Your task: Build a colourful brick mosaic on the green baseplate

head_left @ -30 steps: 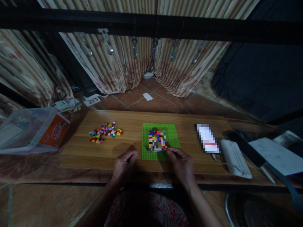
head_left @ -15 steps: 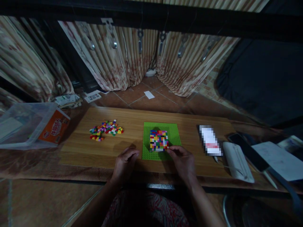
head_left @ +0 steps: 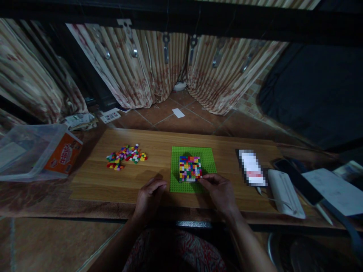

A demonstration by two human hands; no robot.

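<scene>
A green studded baseplate (head_left: 208, 155) lies on the wooden board in front of me. On it sits a roughly square block of multicoloured building bricks (head_left: 190, 168), with a paler strip along its near side. My right hand (head_left: 221, 191) is closed in a pinch at the block's near right corner, thumb and forefinger on a small brick there. Left of the baseplate, my left hand (head_left: 150, 194) rests with curled fingers near the board's front edge; whatever is inside them, if anything, is hidden. Farther left lies a loose pile of small coloured bricks (head_left: 129, 154).
The wooden board (head_left: 159, 141) spans the low table. At its left stands a clear plastic box (head_left: 36, 151) with an orange label. To the right are a phone with a blurred screen (head_left: 252, 167), a white case (head_left: 285, 192), a dark phone-like slab (head_left: 300, 183) and paper (head_left: 337, 190).
The view has shifted very slightly. Both hands keep nearly the same places, the right one still at the block's near right corner.
</scene>
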